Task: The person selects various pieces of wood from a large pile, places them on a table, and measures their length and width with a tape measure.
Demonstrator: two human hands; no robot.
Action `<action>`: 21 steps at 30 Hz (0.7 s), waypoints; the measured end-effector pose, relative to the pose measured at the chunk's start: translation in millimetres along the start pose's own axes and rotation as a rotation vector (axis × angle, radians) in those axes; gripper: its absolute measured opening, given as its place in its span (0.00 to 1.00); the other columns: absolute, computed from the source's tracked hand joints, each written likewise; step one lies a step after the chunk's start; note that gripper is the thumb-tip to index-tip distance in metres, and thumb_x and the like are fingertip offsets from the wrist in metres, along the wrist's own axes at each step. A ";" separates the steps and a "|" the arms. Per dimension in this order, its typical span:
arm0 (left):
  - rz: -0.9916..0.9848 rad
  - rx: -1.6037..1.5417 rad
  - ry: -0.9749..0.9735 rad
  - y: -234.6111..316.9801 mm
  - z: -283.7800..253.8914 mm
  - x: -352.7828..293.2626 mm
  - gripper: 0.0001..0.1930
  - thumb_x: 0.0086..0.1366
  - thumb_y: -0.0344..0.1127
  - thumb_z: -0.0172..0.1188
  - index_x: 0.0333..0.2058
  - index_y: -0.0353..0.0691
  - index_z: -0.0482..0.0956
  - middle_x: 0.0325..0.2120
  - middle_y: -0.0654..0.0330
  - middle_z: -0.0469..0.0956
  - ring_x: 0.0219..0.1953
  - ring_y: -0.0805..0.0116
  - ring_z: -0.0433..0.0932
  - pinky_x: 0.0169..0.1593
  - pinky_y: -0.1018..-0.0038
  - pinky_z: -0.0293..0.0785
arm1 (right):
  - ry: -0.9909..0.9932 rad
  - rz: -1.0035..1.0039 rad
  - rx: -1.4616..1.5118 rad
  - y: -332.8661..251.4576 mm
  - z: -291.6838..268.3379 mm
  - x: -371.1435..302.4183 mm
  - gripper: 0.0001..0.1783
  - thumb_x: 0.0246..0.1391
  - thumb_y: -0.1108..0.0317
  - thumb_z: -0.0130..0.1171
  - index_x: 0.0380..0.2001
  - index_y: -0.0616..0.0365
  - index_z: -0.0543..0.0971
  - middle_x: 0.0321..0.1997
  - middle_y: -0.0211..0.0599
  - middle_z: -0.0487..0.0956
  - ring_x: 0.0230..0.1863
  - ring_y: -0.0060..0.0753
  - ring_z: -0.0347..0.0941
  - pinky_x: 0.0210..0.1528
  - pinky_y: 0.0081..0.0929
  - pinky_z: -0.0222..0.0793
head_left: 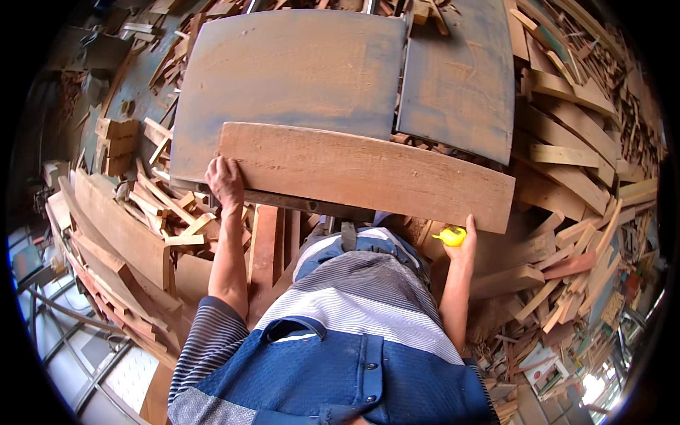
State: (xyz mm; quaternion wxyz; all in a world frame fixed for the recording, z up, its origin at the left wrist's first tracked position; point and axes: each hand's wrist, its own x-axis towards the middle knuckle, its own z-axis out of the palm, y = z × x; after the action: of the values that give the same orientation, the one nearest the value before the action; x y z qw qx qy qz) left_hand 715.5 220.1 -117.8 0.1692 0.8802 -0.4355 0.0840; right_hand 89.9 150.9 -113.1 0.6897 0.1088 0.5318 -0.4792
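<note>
A long flat wooden board (368, 170) lies across the near edge of a metal machine table (283, 71), its right end reaching out past the edge toward me. My left hand (224, 182) is closed on the board's left end, fingers over the near corner. At the other end, my right hand (462, 244) holds a yellow tape measure (451, 236) against the palm. Its thumb points up along the board's near right corner; whether other fingers support the board from below is hidden.
A slot parts the main table from a narrower side table (457, 85). Curved planks (567, 127) and offcuts are heaped at the right. Stacked boards (127, 227) and loose wood strips (170, 205) crowd the left, with small blocks (117, 145) beyond. A reddish beam (265, 244) stands below the table edge.
</note>
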 end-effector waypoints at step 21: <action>-0.086 -0.059 0.014 -12.9 7.4 -28.1 0.14 0.72 0.42 0.52 0.47 0.39 0.74 0.52 0.48 0.72 0.53 0.44 0.70 0.58 0.53 0.65 | 0.006 -0.139 -0.294 21.6 -25.4 9.2 0.33 0.63 0.37 0.57 0.60 0.49 0.73 0.57 0.33 0.78 0.52 0.41 0.75 0.52 0.44 0.75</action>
State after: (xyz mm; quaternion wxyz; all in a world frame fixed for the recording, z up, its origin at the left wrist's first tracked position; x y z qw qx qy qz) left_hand 708.7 245.3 -135.9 0.2017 0.8920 -0.3984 0.0700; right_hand 90.5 173.8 -139.1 0.6617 -0.0289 0.6046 -0.4426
